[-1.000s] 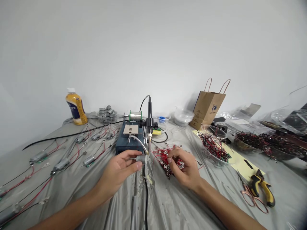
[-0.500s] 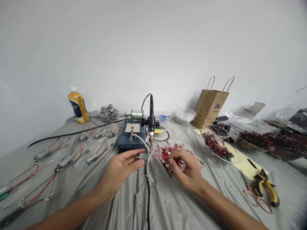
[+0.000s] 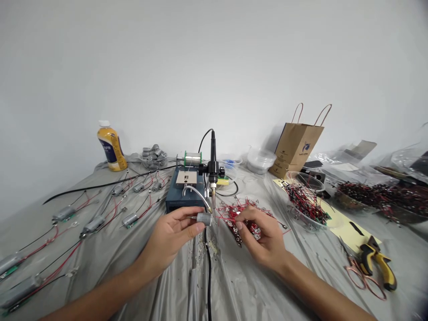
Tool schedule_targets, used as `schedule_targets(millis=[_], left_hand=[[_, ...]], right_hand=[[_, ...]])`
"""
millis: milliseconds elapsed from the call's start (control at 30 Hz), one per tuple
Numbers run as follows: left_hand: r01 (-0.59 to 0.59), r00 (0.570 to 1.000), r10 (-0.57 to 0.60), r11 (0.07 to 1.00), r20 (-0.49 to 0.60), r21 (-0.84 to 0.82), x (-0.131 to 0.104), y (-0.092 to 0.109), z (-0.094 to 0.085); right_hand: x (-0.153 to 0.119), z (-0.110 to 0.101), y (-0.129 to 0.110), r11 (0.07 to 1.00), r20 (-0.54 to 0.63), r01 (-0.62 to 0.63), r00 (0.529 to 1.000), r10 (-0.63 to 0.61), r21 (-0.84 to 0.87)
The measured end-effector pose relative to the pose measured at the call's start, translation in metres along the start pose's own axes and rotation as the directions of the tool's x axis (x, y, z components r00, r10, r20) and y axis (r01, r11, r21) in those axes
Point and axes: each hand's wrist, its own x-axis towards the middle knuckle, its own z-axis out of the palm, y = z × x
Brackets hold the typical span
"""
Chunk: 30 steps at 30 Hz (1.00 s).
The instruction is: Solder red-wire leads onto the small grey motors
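Note:
Between thumb and fingers, my left hand [image 3: 174, 234] pinches a small grey cylindrical motor [image 3: 203, 218], its right end close beneath the tip of the upright soldering iron [image 3: 213, 176]. My right hand [image 3: 262, 232] pinches a thin red wire [image 3: 224, 218] that reaches left toward the motor; whether the two touch I cannot tell. A bent metal tube [image 3: 197, 192] points at the iron's tip, in line with the solder spool [image 3: 193, 159] on the blue soldering station [image 3: 171, 196]. Behind my right fingers lies a pile of red wires with metal tabs [image 3: 245, 207].
Several wired motors [image 3: 93, 225] lie at left. Behind them stand a yellow bottle [image 3: 112, 147] and a bowl of motors [image 3: 153, 157]. To the right are a bowl of wired parts [image 3: 307, 203], a paper bag [image 3: 297, 147], scissors [image 3: 359, 272] and cutters [image 3: 377, 263].
The whole view has shifted slightly, with things sitting a little further right. Both hands keep their grips on the motor and the wire near the iron's tip.

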Motion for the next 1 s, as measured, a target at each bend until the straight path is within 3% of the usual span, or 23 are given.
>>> schedule_targets(millis=[1000], left_hand=[[-0.023,1.000,0.023,1.000,-0.009,-0.008,-0.0022,0.0047,0.0033]], right_hand=[[-0.0002,0.0003,0.0021,0.998,-0.023,0.056,0.998,-0.055,0.015]])
